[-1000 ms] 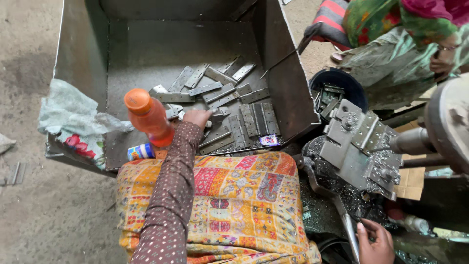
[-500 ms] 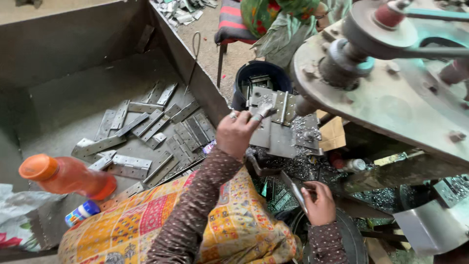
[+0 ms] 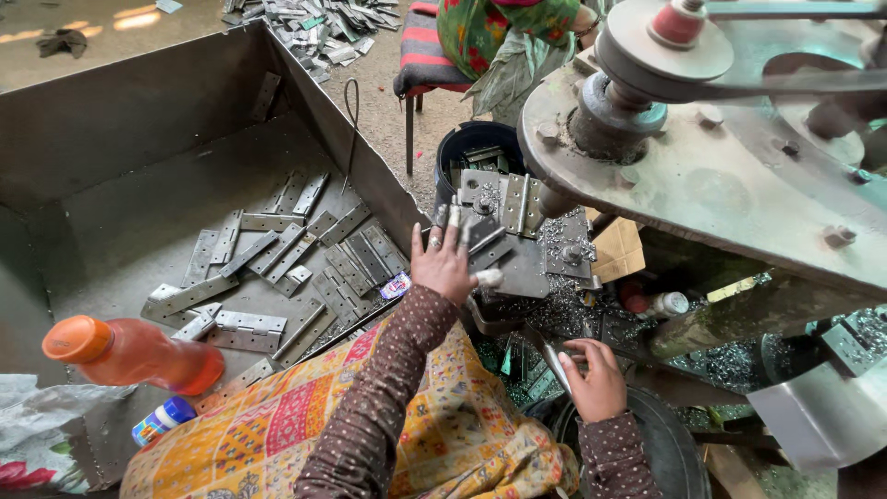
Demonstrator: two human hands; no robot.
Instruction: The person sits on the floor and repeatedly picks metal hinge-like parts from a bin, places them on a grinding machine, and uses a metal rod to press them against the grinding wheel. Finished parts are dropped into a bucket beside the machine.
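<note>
- At the middle of the scene, the left hand (image 3: 445,263) lies on the steel fixture (image 3: 522,273) of the press, fingers (image 3: 442,220) stretched out flat. It clasps nothing; the fingertips press on the hinge plates (image 3: 514,205) seated there.
- Near and right of it, the right hand (image 3: 591,379) is curled closed around a slim metal lever (image 3: 552,356) below the fixture.
- Judged step: a hinge plate is being seated and steadied on the fixture, with the lever held ready.
- Judged requirement for the next move: the plate must sit square against its stop, and the left fingers must come off the fixture before the lever is worked.
- Metal shavings (image 3: 554,319) cover the bed just beside the fixture.
- Far of the fixture stands a dark bucket (image 3: 462,148) with more metal parts.
- At right, a large pulley wheel (image 3: 665,46) and a heavy machine frame (image 3: 739,194) overhang the work.
- At left, a sheet-metal bin (image 3: 139,120) holds loose hinges (image 3: 277,249), well apart from the fixture.
- Near left, an orange bottle (image 3: 129,356) and a small blue-capped bottle (image 3: 162,420) lie beside a patterned cloth (image 3: 277,425).
- At the far side, another person in a green garment (image 3: 499,37) sits on a striped stool (image 3: 420,55).
</note>
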